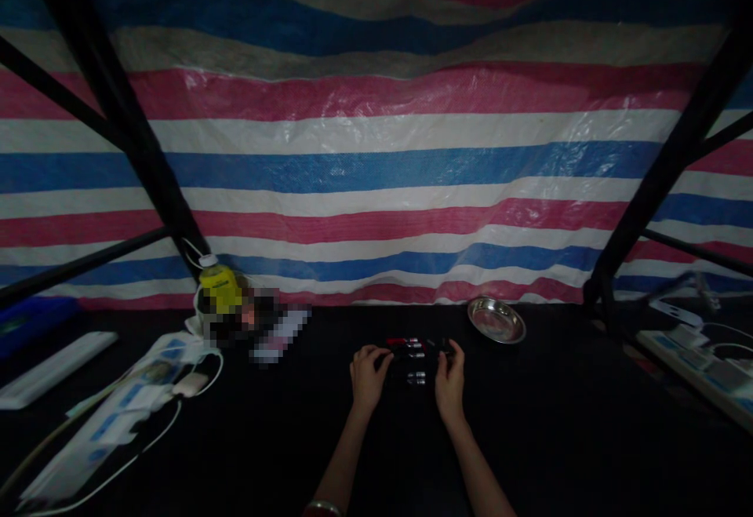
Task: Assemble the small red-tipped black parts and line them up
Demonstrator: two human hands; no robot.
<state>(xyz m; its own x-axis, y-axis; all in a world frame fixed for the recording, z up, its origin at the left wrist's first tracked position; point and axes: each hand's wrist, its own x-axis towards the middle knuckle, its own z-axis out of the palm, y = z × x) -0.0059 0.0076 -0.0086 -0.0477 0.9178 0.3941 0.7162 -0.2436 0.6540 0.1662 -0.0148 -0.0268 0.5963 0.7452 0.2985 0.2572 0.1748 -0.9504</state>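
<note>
My left hand (368, 376) is closed, its thumb and forefinger pinched at the left end of a slim black pen-like stick (412, 355) with a silver section. Just beyond that lies a similar red stick (403, 342), also with silver on it. On the near side, two short silver pieces (416, 378) show against the black; any dark bodies they belong to blend into the table. My right hand (450, 380) has its thumb and fingers closed round a small dark piece (442, 347), too dim to name.
A round metal dish (497, 320) stands at the back right of the black table (558, 423). Left are a yellow-filled bottle (220, 285), a white power strip (111, 423) and loose cables. More plugs and chargers (694, 352) lie right. Black frame posts (129, 132) flank a striped sheet (382, 172).
</note>
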